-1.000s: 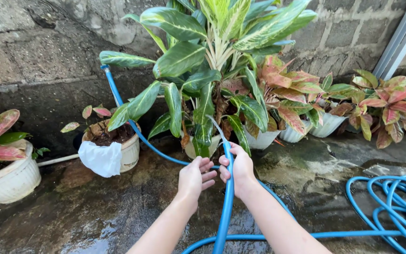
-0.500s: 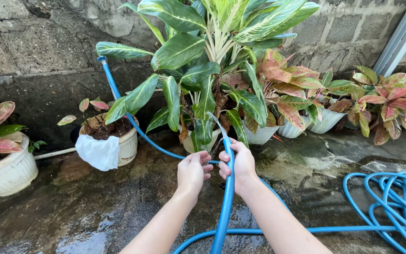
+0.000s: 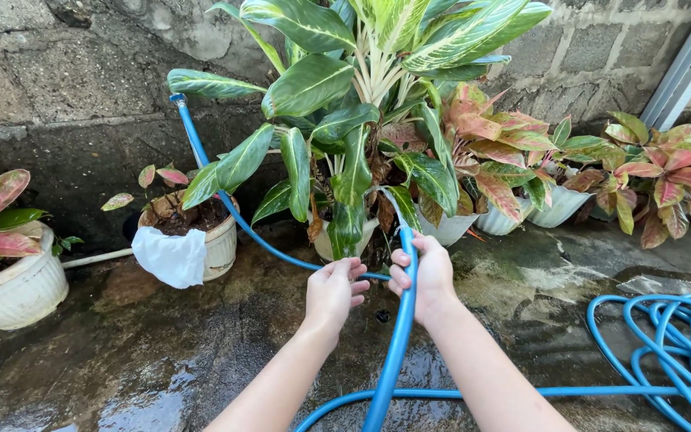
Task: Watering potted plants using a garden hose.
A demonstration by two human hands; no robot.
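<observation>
My right hand [image 3: 428, 274] grips the end of a blue hose [image 3: 394, 352], with the thumb over its mouth. A thin stream of water arcs up and left from it toward the white pot [image 3: 325, 246] of the large green-and-cream leafy plant [image 3: 345, 88]. My left hand [image 3: 333, 292] is just left of the hose, its fingers curled loosely and holding nothing. The hose runs down between my forearms to the wet floor.
Blue hose coils [image 3: 669, 352] lie at the right on wet concrete. Another stretch of hose [image 3: 201, 172] climbs the block wall. Potted plants line the wall: a white pot [image 3: 11, 288] at left, a small pot with a white cloth [image 3: 181, 244], and red-leaved plants [image 3: 649, 172] at right.
My right hand and the hose end have shifted a little to the right and up. My left hand stays close beside it. The view has moved slightly.
</observation>
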